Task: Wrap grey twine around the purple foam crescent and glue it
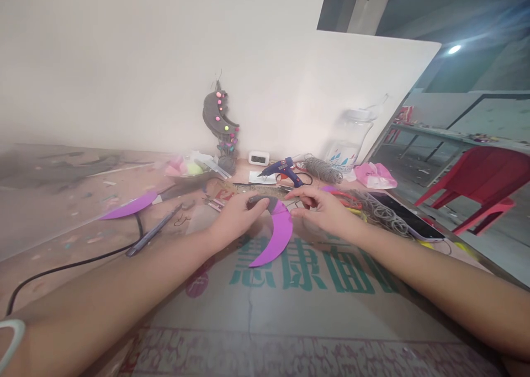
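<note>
A purple crescent (278,238), its upper end wrapped in grey yarn (271,203), is held over the table with its lower tip pointing down and left. My left hand (245,214) is closed on the wrapped end, thumb on top. Close to the right of the crescent, my right hand (317,207) is closed in a pinch on what seems to be the grey yarn; the strand is too thin to follow clearly. Behind my hands, a blue glue gun (279,169) rests on the table.
A finished grey moon ornament (215,115) with coloured pompoms stands against the white board. Another purple crescent (132,205), a utility knife (153,232) and a black cord lie left. On the right are yarn coils (383,214), a phone (408,217) and a clear jug (350,142).
</note>
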`<action>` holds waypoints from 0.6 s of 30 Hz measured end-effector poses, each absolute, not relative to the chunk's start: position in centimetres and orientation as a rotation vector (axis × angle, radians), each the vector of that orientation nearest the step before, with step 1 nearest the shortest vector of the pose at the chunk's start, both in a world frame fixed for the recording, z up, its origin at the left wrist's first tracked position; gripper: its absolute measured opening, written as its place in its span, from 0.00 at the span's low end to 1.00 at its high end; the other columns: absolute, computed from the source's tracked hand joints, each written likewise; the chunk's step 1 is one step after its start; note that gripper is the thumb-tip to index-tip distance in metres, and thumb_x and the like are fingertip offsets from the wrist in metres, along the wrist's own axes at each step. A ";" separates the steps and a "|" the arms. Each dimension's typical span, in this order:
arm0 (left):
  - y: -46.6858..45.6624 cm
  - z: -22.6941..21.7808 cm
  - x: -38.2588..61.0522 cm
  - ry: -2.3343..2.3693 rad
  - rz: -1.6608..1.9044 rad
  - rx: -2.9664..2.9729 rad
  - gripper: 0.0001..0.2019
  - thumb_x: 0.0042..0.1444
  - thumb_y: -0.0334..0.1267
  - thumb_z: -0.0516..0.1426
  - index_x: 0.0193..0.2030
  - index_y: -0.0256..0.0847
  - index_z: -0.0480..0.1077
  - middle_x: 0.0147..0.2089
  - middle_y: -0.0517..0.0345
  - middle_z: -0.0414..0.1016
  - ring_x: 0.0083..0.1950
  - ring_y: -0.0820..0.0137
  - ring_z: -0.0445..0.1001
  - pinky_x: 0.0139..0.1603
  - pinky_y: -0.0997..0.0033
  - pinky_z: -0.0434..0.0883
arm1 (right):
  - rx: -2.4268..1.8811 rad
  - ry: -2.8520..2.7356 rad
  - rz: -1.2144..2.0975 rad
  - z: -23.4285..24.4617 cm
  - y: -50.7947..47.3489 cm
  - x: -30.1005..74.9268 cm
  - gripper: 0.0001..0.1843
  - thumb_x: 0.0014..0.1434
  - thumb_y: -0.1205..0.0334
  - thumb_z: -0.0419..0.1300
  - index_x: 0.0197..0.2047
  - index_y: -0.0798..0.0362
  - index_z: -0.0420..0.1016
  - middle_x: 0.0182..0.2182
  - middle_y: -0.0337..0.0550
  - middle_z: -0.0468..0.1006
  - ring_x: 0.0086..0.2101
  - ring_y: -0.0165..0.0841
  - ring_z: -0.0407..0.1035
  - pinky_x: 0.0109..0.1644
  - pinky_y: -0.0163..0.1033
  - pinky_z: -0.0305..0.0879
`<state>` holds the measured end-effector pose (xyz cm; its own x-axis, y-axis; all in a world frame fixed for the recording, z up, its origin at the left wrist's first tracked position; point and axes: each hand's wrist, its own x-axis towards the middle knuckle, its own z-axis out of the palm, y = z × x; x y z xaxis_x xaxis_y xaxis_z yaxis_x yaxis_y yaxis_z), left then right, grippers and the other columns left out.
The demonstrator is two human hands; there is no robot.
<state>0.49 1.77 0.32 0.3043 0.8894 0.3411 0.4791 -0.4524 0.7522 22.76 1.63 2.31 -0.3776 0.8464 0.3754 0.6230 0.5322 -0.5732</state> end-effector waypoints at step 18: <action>1.7 0.4 0.5 1.142 0.931 2.096 0.15 0.60 0.46 0.48 0.28 0.39 0.63 0.23 0.65 0.65 0.26 0.74 0.64 0.27 0.74 0.59 | -1.224 -2.040 0.472 1.0 1.8 22.3 0.11 0.59 0.57 0.57 0.31 0.54 0.75 0.28 0.40 0.77 0.31 0.32 0.68 0.35 0.36 0.61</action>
<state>0.47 1.66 0.41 0.3928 0.8687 0.3018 0.4709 -0.4718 0.7454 22.32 1.75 0.96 -0.3079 0.8725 0.3795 0.6169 0.4867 -0.6185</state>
